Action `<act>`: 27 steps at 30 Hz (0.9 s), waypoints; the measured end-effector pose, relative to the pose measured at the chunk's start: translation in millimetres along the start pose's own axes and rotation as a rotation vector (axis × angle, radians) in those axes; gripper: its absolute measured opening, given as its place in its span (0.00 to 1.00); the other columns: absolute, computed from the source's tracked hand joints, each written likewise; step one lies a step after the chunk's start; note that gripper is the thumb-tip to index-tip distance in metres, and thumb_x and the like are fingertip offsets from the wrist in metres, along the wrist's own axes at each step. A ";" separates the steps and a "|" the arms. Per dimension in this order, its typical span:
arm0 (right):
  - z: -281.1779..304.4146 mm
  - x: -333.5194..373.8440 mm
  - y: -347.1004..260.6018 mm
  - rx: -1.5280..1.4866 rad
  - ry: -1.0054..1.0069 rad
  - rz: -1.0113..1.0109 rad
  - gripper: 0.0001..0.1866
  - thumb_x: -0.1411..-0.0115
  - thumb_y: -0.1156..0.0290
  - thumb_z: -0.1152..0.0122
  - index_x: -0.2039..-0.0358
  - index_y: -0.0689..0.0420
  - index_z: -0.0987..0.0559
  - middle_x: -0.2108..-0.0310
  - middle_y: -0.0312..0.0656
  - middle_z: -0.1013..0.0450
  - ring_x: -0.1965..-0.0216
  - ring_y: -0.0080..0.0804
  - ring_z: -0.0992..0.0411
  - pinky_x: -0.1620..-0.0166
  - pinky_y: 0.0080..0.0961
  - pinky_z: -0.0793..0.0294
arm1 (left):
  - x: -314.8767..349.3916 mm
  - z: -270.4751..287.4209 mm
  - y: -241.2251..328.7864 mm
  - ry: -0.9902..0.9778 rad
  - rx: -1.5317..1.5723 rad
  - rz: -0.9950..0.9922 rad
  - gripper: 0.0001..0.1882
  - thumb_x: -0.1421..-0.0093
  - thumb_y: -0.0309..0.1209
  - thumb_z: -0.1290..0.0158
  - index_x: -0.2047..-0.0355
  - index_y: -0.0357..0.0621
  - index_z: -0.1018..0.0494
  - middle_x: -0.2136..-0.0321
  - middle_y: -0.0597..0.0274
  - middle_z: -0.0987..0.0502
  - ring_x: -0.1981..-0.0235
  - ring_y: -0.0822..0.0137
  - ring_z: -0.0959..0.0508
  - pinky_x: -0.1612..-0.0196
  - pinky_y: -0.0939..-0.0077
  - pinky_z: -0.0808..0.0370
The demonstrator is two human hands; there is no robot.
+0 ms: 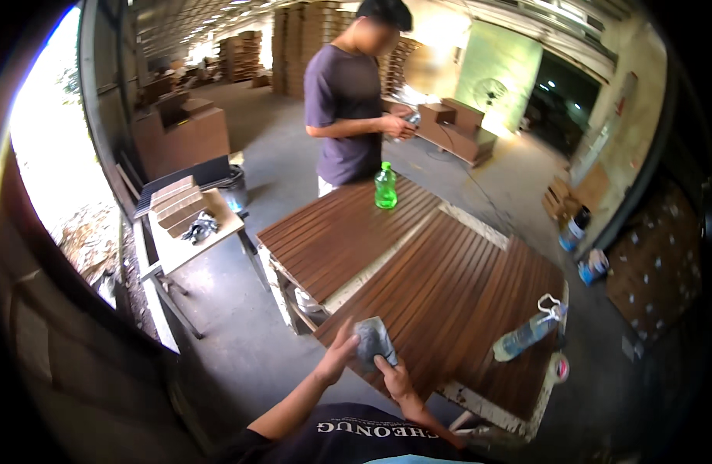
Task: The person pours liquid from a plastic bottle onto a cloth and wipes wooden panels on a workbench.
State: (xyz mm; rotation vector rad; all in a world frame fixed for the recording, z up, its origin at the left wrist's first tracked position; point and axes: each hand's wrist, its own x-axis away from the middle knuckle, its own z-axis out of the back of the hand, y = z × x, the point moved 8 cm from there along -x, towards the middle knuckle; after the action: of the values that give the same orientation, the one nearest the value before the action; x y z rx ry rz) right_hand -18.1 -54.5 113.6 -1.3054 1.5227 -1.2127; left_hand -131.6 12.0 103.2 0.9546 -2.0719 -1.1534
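Note:
In front of my body, over the near edge of the slatted brown wooden panel (pixel 449 309), my right hand (pixel 398 379) grips a folded grey sheet (pixel 377 338), its thumb pressed on the lower corner. Whether the sheet is cloth or sandpaper I cannot tell. My left hand (pixel 339 357) is open beside the sheet's left side, fingers stretched out and pointing away from me; the fingertips lie close to it or touch it. A second slatted panel (pixel 332 240) lies farther off, and a green bottle (pixel 385 187) stands upright on it.
A clear bottle (pixel 518 338) with a white cord lies on the right of the near panel, close to a tape roll (pixel 558 368). Across the panels stands a person (pixel 348 108) handling a small object. Left is a small table (pixel 166 251) with stacked wood pieces (pixel 178 205).

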 end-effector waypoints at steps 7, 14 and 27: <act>-18.8 6.6 20.8 0.259 0.043 -0.158 0.17 0.35 0.61 0.47 0.54 0.61 0.22 0.62 0.35 0.24 0.59 0.20 0.30 0.52 0.23 0.31 | 20.3 46.8 21.9 0.062 -0.090 -0.044 0.12 0.42 0.28 0.42 0.57 0.40 0.24 0.66 0.68 0.21 0.65 0.76 0.24 0.58 0.79 0.28; -36.6 12.7 -7.8 -0.004 0.144 0.025 0.17 0.35 0.70 0.47 0.46 0.60 0.30 0.61 0.31 0.28 0.62 0.14 0.34 0.59 0.13 0.34 | 19.1 45.6 24.3 0.026 0.034 0.007 0.11 0.42 0.28 0.42 0.59 0.38 0.24 0.67 0.68 0.21 0.67 0.78 0.24 0.62 0.81 0.28; -59.0 26.9 3.9 -0.842 0.176 0.030 0.42 0.37 0.39 0.59 0.33 0.55 0.50 0.39 0.40 0.41 0.40 0.32 0.41 0.42 0.28 0.42 | 44.2 -14.8 51.8 -0.245 -0.885 -0.447 0.21 0.52 0.29 0.37 0.55 0.41 0.25 0.67 0.53 0.26 0.64 0.54 0.24 0.60 0.66 0.27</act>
State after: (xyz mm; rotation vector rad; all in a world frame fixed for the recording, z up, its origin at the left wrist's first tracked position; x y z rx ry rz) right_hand -79.9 -70.8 124.7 -1.7017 2.3046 -0.6718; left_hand -161.8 -11.2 161.5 0.8439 -1.2488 -2.2383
